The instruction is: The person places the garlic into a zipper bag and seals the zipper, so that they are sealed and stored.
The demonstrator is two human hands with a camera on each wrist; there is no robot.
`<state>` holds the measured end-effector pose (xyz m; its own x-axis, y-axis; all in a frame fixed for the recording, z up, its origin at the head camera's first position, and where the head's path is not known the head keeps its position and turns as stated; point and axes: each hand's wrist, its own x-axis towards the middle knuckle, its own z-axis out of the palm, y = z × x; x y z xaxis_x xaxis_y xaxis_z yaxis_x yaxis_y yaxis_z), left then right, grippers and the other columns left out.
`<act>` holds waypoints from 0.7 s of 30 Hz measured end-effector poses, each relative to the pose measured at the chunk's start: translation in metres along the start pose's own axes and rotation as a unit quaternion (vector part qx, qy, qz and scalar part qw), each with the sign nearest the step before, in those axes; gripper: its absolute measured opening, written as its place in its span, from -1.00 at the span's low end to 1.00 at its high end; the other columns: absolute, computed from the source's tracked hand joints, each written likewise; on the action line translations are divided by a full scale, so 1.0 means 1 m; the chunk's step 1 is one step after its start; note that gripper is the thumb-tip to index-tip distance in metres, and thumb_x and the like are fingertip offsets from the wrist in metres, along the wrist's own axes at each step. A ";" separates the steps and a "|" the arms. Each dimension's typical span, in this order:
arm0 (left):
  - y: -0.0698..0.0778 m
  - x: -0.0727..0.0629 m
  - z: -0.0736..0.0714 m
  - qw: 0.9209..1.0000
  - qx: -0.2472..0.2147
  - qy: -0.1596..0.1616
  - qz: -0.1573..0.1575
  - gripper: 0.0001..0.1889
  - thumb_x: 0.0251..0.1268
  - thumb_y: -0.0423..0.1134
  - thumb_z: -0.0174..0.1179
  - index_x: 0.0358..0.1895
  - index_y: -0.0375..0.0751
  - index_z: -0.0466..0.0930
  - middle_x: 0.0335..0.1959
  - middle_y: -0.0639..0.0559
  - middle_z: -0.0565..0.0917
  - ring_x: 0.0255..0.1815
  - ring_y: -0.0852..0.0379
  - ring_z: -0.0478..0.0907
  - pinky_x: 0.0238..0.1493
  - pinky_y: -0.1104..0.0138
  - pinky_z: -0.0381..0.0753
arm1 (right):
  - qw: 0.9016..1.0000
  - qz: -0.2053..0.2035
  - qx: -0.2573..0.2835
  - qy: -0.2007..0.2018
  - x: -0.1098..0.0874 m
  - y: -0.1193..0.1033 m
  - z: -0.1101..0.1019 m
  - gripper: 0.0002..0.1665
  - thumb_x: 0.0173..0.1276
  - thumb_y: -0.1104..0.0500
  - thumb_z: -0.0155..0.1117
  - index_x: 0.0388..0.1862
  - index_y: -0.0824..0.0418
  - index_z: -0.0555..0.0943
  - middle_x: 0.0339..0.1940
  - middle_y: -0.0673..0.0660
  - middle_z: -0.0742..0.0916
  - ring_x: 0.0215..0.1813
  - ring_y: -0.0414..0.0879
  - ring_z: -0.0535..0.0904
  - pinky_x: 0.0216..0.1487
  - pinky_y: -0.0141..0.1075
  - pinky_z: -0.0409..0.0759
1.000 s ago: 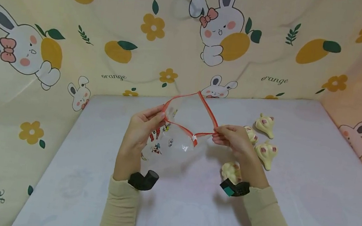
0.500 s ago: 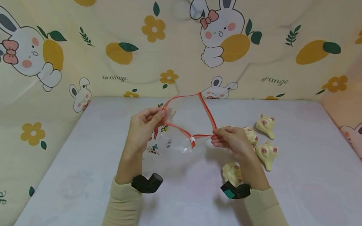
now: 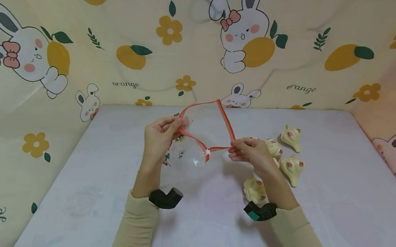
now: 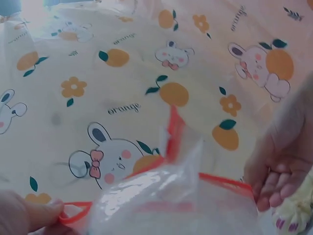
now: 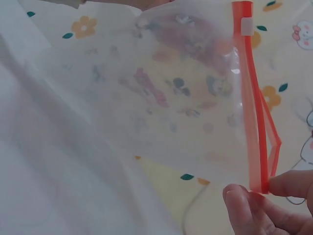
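A clear zip bag [image 3: 198, 160] with a red zip rim and small cartoon prints hangs above the table between both hands, its mouth spread open. My left hand [image 3: 160, 135] pinches the rim at the left. With thumb and fingers my right hand [image 3: 254, 154] pinches the rim's right corner; the right wrist view shows that grip on the red zip strip [image 5: 257, 112]. A white slider [image 3: 207, 153] sits at the near end of the zip. Right of the bag lie several cream garlic bulbs [image 3: 292, 169] with purplish patches, some partly hidden behind my right hand.
One garlic bulb [image 3: 254, 190] lies nearer, beside my right wrist, and another [image 3: 291, 136] lies farther back. The white tabletop [image 3: 91, 193] meets a cloth backdrop [image 3: 186, 61] printed with rabbits and oranges. Each wrist wears a black camera mount [image 3: 165, 198].
Both hands keep their hold on the rim. My left hand has shifted slightly right and my right hand slightly left, so the mouth is a little narrower. The slider end has swung left.
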<state>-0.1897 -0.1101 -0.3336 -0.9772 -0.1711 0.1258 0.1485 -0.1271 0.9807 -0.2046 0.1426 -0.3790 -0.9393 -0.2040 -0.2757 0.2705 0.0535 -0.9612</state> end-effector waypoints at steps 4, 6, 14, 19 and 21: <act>-0.005 0.002 0.004 1.000 0.007 0.008 0.021 -0.74 0.28 -0.38 0.22 -0.11 -0.59 0.60 -0.56 0.37 0.72 -0.48 0.43 0.67 -0.35 0.56 0.70 | 1.000 -0.004 -0.011 -0.002 -0.003 -0.001 -0.003 -0.52 0.49 0.16 0.06 0.18 0.54 0.40 -0.48 -0.11 0.73 -0.41 -0.30 0.70 -0.25 -0.44 0.74; -0.007 0.003 0.005 0.999 0.016 0.010 0.035 -0.75 0.29 -0.38 0.21 -0.13 -0.59 0.60 -0.52 0.27 0.76 -0.47 0.43 0.68 -0.35 0.57 0.70 | 1.000 -0.011 -0.018 -0.004 -0.005 -0.002 -0.005 -0.52 0.48 0.14 0.08 0.16 0.53 0.41 -0.46 -0.10 0.73 -0.39 -0.30 0.71 -0.23 -0.44 0.74; -0.007 0.003 0.009 0.995 0.068 0.038 0.056 -0.75 0.32 -0.30 0.20 -0.12 -0.49 0.62 -0.17 -0.42 0.71 -0.42 0.47 0.68 -0.29 0.57 0.70 | 0.996 -0.032 -0.078 -0.009 -0.014 0.001 -0.019 -0.50 0.46 0.04 0.13 0.10 0.46 0.45 -0.40 -0.12 0.72 -0.33 -0.30 0.70 -0.18 -0.44 0.74; -0.006 0.002 0.008 0.994 0.078 0.050 0.055 -0.74 0.32 -0.29 0.21 -0.10 -0.47 0.62 -0.16 -0.39 0.72 -0.40 0.51 0.68 -0.26 0.58 0.70 | 0.992 -0.060 -0.109 -0.008 -0.017 0.007 -0.025 -0.50 0.44 0.02 0.16 0.07 0.44 0.50 -0.36 -0.10 0.74 -0.29 -0.29 0.70 -0.15 -0.41 0.74; -0.005 0.002 0.009 0.994 0.081 0.055 0.053 -0.75 0.31 -0.30 0.21 -0.11 -0.47 0.63 -0.18 -0.39 0.73 -0.41 0.51 0.68 -0.28 0.59 0.69 | 0.989 -0.070 -0.127 -0.006 -0.018 0.010 -0.027 -0.52 0.44 0.02 0.17 0.05 0.44 0.52 -0.35 -0.08 0.75 -0.29 -0.30 0.70 -0.15 -0.40 0.74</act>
<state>-0.1938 -0.1015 -0.3368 -0.9336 -0.2813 0.2217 0.2153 0.0541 0.9751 -0.1906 0.1728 -0.3834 -0.9609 -0.2383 -0.1412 0.0749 0.2671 -0.9608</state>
